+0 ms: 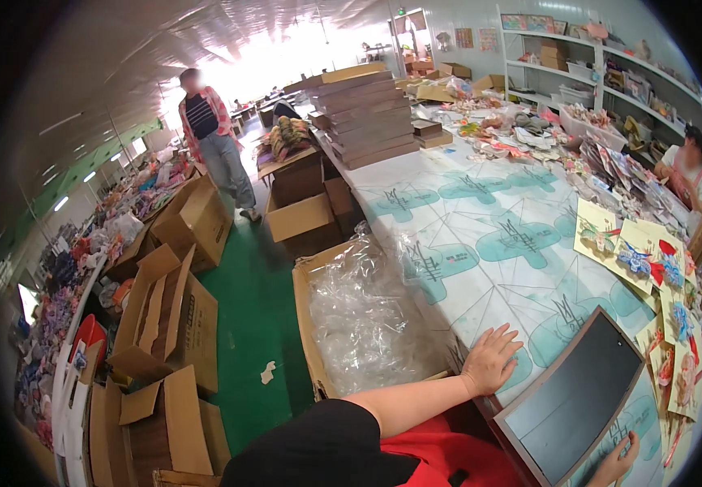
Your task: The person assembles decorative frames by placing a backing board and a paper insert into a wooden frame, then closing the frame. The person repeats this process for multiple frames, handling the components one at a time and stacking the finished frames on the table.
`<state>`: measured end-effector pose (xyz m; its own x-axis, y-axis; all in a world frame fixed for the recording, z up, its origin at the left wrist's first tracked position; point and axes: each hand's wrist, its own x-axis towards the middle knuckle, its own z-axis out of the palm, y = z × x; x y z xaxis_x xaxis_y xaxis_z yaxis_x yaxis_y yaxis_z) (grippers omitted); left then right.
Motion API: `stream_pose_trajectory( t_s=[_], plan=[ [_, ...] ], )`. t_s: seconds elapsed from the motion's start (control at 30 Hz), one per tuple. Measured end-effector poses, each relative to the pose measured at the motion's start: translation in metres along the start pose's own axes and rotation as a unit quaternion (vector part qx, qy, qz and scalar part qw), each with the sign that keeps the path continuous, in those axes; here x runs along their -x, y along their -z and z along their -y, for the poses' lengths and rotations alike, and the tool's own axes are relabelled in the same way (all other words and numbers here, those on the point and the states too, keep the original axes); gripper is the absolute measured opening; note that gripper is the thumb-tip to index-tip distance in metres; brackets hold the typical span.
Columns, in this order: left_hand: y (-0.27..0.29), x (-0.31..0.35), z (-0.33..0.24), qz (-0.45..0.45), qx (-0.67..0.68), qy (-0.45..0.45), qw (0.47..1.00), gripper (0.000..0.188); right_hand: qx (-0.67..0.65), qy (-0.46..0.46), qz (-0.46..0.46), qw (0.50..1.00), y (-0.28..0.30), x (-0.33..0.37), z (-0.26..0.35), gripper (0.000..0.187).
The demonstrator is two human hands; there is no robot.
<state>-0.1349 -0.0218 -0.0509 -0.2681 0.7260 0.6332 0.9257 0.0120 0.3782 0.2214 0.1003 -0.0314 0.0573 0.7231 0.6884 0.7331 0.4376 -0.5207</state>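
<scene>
So the thing here is a shallow dark frame-like tray, lying at the near edge of the desk, its lower left end right at that edge. Can't tell if it overhangs a bit. The left hand is spread out with its palm toward the desk, just past the tray's left side, so that grip is empty and relaxed. The right hand is by the tray's lower right side, fingers slightly bent and half cut off by the view; can't tell if that grip has hold of the rim or is just beside it.

Handling-wise, I'd guess it's light to middling and pretty stiff, with thin walls that could dent at the corners. The black panel inside has a sheen, so it's probably slick and might smudge or scratch. I'd take it by the brown rim, one hand on each long side, and keep fingers off the middle.

Watch the yellow cards with bright ornaments toward the desk's right edge; those look way more fragile, and the nearest are close to the tray's right side.
</scene>
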Motion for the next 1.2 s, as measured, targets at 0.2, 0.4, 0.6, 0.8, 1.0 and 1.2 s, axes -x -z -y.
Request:
stream_pose_trajectory(
  t_s=[0.2,0.4,0.6,0.8,1.0,1.2],
  plan=[
    [-0.002,0.0,0.0,-0.005,0.002,0.001,1.0,0.034,0.009,-0.001,0.02,1.0,0.0,0.001,-0.005,0.019],
    [-0.005,0.001,0.001,-0.016,0.002,-0.003,1.0,0.032,0.003,-0.028,0.045,0.999,-0.001,0.001,-0.001,0.02],
    [-0.007,0.003,0.001,-0.023,0.005,-0.006,1.0,0.03,-0.006,-0.027,0.039,0.999,-0.003,0.003,-0.002,0.021],
    [-0.005,0.003,0.0,-0.025,0.009,-0.004,1.0,0.029,-0.014,-0.028,0.037,0.999,-0.006,0.005,-0.008,0.022],
    [-0.006,0.004,0.001,-0.029,0.015,-0.008,0.999,0.028,-0.008,-0.032,0.048,0.998,-0.003,0.004,-0.003,0.022],
    [-0.007,0.004,0.002,-0.03,0.017,-0.006,0.999,0.029,-0.006,-0.043,0.069,0.997,0.001,0.003,0.004,0.022]
  ],
)
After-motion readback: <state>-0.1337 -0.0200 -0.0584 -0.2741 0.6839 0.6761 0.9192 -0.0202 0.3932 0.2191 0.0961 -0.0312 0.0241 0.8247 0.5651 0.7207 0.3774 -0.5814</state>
